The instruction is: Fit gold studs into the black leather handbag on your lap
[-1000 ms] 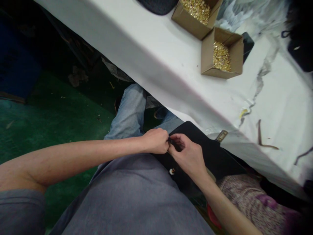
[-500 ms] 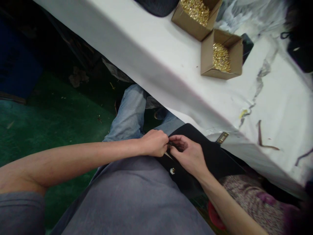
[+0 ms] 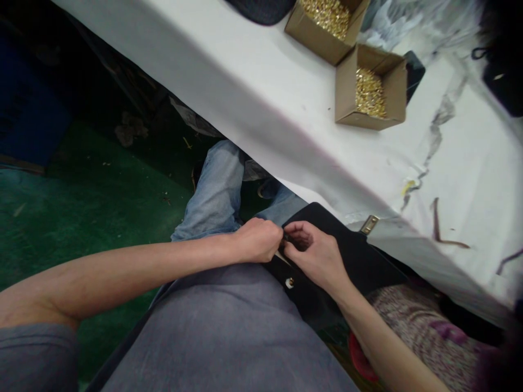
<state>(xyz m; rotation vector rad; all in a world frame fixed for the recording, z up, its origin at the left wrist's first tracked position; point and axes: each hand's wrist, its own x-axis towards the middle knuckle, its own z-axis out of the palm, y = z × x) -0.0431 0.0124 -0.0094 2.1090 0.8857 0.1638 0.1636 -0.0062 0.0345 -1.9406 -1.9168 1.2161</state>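
Observation:
A black flat piece with a gold clasp at its far edge and a small gold and white fitting lies across my lap. My left hand is closed in a fist at its left edge. Facing it, my right hand has its thumb and fingers curled together in a pinch. Between the two hands is a small dark part, too hidden to make out. A thin pale strip shows just below the fingertips.
On the white-covered table stand two cardboard boxes of small gold pieces. Clear plastic bags lie behind them. A brown strip rests at the right. Speckled fabric and something red are at the lower right.
The black piece and its clasp have shifted very slightly. Both hands keep nearly the same place and grip.

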